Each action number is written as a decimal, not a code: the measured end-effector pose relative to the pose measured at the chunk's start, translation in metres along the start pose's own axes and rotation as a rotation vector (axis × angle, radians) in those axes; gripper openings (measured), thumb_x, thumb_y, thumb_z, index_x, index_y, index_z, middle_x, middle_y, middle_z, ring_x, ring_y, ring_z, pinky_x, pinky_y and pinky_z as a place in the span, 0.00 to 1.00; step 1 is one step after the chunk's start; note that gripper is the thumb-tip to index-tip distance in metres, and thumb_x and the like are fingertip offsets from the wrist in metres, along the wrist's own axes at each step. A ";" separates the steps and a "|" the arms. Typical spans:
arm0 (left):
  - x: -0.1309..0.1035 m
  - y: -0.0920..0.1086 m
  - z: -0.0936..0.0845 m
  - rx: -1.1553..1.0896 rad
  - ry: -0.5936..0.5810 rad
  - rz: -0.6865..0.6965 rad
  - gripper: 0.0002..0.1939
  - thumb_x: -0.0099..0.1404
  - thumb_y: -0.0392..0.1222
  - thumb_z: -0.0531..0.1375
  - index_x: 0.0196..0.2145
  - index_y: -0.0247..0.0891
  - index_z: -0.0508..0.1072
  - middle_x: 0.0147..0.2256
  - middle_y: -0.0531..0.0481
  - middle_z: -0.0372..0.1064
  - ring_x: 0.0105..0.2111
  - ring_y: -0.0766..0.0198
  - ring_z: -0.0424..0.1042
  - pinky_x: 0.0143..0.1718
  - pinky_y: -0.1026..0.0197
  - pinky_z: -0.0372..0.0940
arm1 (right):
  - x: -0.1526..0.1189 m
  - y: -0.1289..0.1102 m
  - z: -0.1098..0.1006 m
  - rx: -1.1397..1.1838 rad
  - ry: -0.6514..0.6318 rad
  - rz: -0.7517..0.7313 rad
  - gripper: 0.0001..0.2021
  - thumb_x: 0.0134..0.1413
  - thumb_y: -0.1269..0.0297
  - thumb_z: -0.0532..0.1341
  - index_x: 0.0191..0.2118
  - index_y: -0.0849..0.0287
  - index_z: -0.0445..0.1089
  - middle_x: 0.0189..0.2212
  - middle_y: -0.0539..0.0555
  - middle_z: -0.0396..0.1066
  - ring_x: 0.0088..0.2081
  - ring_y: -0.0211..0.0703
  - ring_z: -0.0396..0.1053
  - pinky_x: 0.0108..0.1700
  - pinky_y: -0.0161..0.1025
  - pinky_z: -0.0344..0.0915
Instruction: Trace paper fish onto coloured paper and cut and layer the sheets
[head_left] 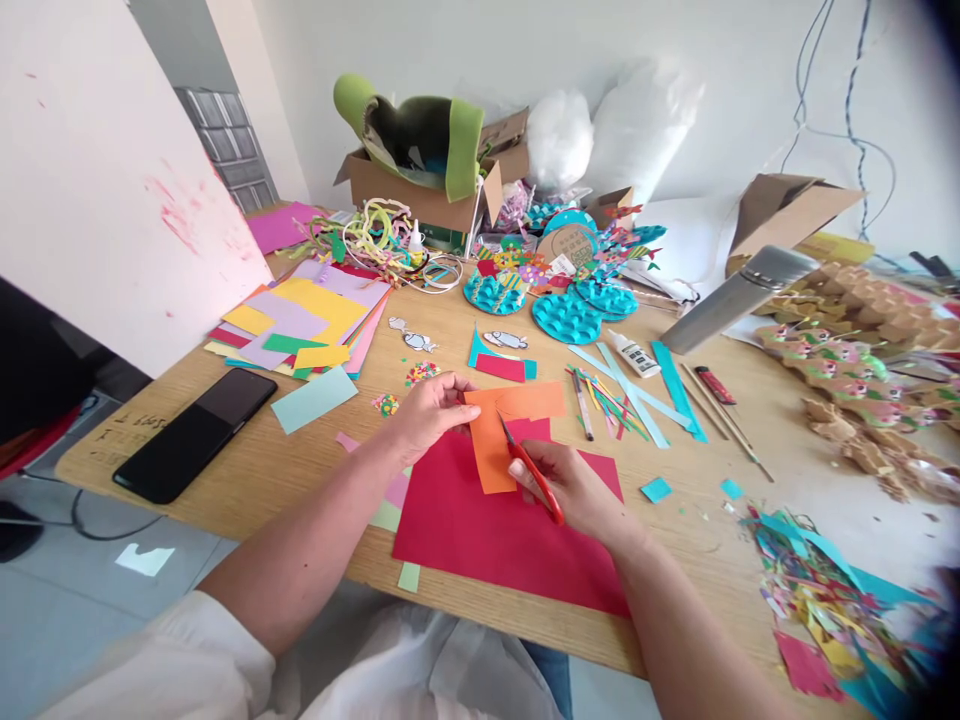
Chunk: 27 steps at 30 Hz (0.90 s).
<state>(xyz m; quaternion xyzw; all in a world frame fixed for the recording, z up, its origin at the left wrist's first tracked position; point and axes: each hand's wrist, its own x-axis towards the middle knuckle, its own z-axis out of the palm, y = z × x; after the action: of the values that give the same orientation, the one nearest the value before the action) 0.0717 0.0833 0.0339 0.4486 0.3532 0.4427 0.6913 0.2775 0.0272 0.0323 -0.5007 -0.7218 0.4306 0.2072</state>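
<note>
On the cluttered wooden table at frame centre, the left hand pinches an orange paper above a red sheet, while the right hand grips red scissors, blades barely entering the edge, cut hardly begun.

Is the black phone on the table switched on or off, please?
Apparently off: the black phone lies flat, face up, on the table, and its screen is dark.
</note>
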 end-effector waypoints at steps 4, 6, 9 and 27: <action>0.000 -0.001 0.001 0.011 0.004 -0.001 0.17 0.47 0.39 0.69 0.33 0.34 0.69 0.30 0.51 0.72 0.27 0.67 0.71 0.28 0.65 0.66 | 0.000 -0.002 0.002 0.026 0.006 0.013 0.25 0.58 0.39 0.53 0.24 0.57 0.55 0.18 0.47 0.56 0.22 0.34 0.51 0.24 0.35 0.45; 0.000 -0.002 0.001 0.012 0.005 -0.002 0.17 0.47 0.39 0.69 0.33 0.34 0.69 0.30 0.50 0.72 0.28 0.67 0.71 0.28 0.65 0.66 | 0.000 -0.002 0.002 0.020 0.015 0.021 0.26 0.58 0.38 0.53 0.24 0.57 0.55 0.18 0.47 0.57 0.22 0.34 0.51 0.24 0.35 0.45; 0.000 -0.002 0.000 0.008 0.010 -0.010 0.17 0.46 0.39 0.69 0.33 0.34 0.69 0.29 0.50 0.73 0.28 0.66 0.72 0.29 0.64 0.66 | 0.000 -0.002 0.003 0.010 0.020 0.026 0.26 0.59 0.38 0.53 0.24 0.57 0.55 0.19 0.47 0.56 0.22 0.34 0.51 0.24 0.35 0.45; 0.000 -0.006 0.001 0.048 0.022 0.002 0.17 0.47 0.35 0.69 0.36 0.35 0.70 0.31 0.51 0.75 0.31 0.66 0.73 0.37 0.63 0.66 | -0.002 0.003 0.007 -0.077 0.040 0.011 0.24 0.59 0.42 0.57 0.24 0.57 0.52 0.20 0.44 0.48 0.24 0.33 0.45 0.24 0.35 0.43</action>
<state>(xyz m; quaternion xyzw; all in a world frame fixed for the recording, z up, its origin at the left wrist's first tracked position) 0.0740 0.0821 0.0288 0.4603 0.3710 0.4398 0.6760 0.2748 0.0232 0.0266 -0.5210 -0.7305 0.3937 0.1999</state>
